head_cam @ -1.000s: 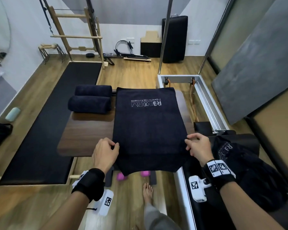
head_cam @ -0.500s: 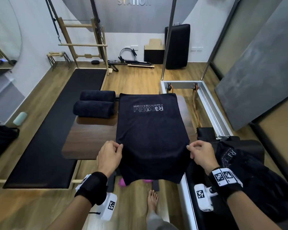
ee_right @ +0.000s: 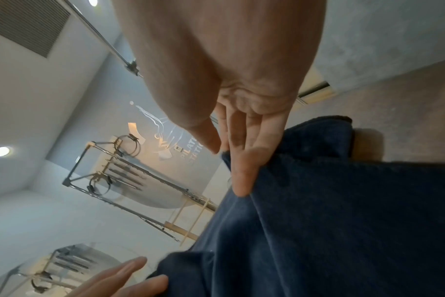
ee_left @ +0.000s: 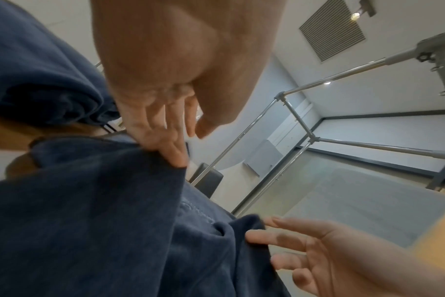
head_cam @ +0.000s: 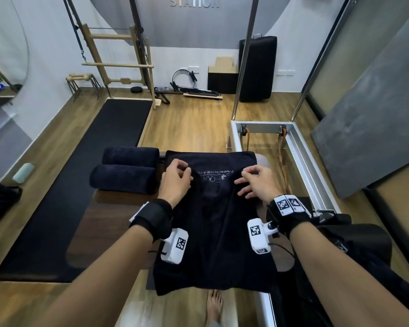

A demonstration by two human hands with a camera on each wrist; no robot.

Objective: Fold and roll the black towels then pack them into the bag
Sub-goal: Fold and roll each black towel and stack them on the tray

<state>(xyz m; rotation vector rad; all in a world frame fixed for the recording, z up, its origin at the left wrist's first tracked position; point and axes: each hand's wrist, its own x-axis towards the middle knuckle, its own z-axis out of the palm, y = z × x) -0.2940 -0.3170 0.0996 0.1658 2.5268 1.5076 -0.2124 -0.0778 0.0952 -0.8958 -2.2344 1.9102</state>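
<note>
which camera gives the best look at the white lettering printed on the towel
The head view: the white lettering reads partly between both hands on the spread towel. The left wrist view catches only a faint embossed trace of it; the right wrist view shows plain cloth.

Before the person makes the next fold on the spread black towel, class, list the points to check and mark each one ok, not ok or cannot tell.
1. Left hand holds the spread black towel: ok, fingers pinch a raised fold.
2. Right hand holds it too: ok, thumb and fingers pinch the cloth.
3. Towel lies flat on the dark wooden table: not ok, it is bunched between the hands.
4. Near edge on the table: not ok, it hangs over.
5. Two rolled black towels clear of the fold: ok, beside it on the left.
6. Bag ready: cannot tell.
</note>
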